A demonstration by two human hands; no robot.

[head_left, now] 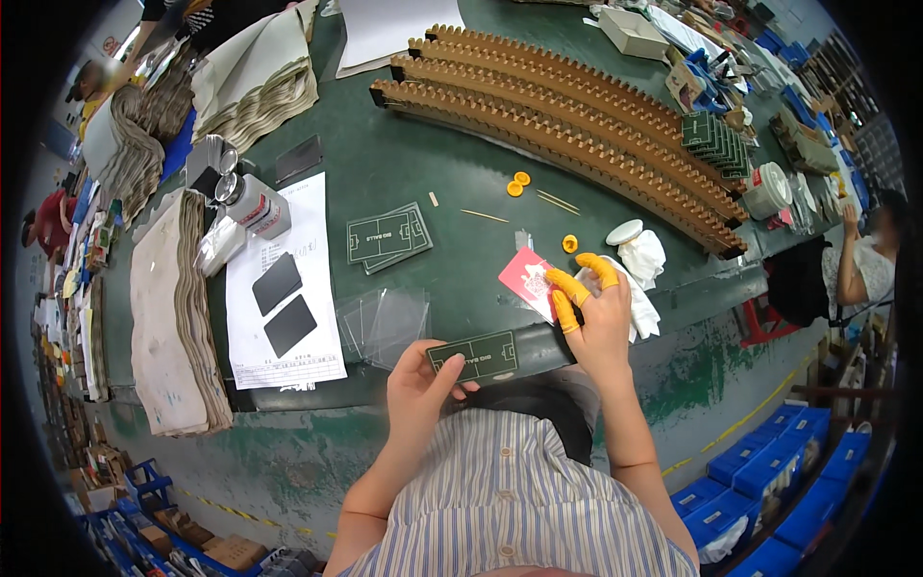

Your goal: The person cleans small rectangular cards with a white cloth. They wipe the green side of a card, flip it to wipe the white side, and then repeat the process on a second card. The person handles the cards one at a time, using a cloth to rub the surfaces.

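My left hand [421, 389] grips a thin dark green plate [492, 356] printed with a white football pitch, thumb on top, over the table's near edge. Yellow finger cots cover several fingertips of my right hand [598, 313]. Its fingers are apart, and a fingertip rests at the edge of a red and white card [526, 279] lying on the table. Beyond that card lies a loose yellow finger cot [569, 243]. Similar pitch plates [385, 237] are stacked left of centre. Clear plastic sheets [385, 325] lie near my left hand.
Long wooden slotted racks [558, 115] cross the far right, with green plates [713, 144] at one end. White cloth [642, 260] lies beside my right hand. Printed paper [317, 337] with black plates [290, 325], a bottle [258, 207] and stacked sheets [171, 317] occupy the left. A person sits far right.
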